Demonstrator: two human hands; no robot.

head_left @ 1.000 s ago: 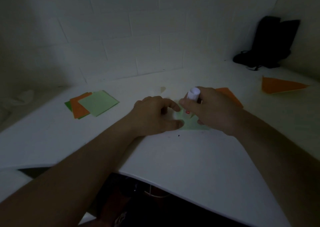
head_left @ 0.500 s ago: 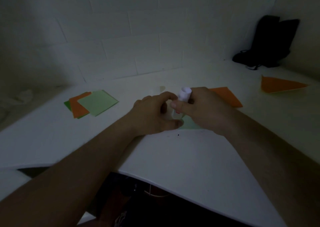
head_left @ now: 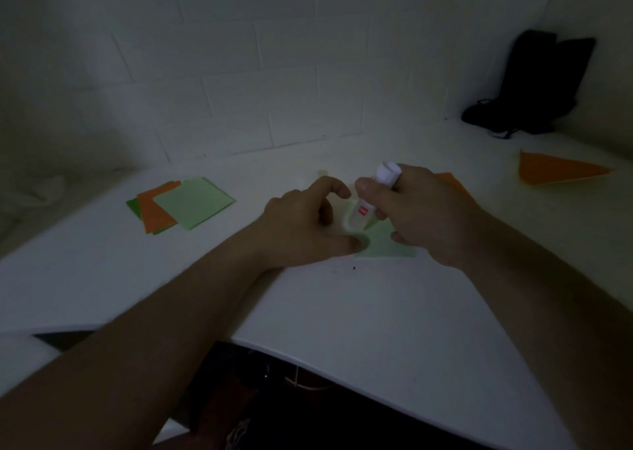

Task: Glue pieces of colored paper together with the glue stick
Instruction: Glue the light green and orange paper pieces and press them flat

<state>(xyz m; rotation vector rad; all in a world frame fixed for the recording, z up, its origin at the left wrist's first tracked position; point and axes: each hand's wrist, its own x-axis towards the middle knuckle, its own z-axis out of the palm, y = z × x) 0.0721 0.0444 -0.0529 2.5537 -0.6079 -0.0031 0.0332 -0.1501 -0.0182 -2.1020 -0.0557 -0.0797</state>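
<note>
A light green paper piece (head_left: 385, 245) lies flat on the white table (head_left: 359, 312) between my hands. My right hand (head_left: 421, 213) grips a white glue stick (head_left: 368, 199) with a small red label, tilted with its lower end down on the green paper. My left hand (head_left: 305, 225) rests beside it, thumb pressing the paper's left corner, fingers loosely curled above the table. An orange paper (head_left: 450, 180) shows partly behind my right hand.
A stack of green and orange paper squares (head_left: 181, 204) lies at the left. A folded orange triangle (head_left: 555, 172) lies at the far right, below a black bag (head_left: 534, 86) in the corner. The tiled wall runs behind; the table's front edge curves near me.
The glue stick has tilted and shifted across the green paper, first left, then back right. My left fingers lifted slightly while the thumb stays on the paper.
</note>
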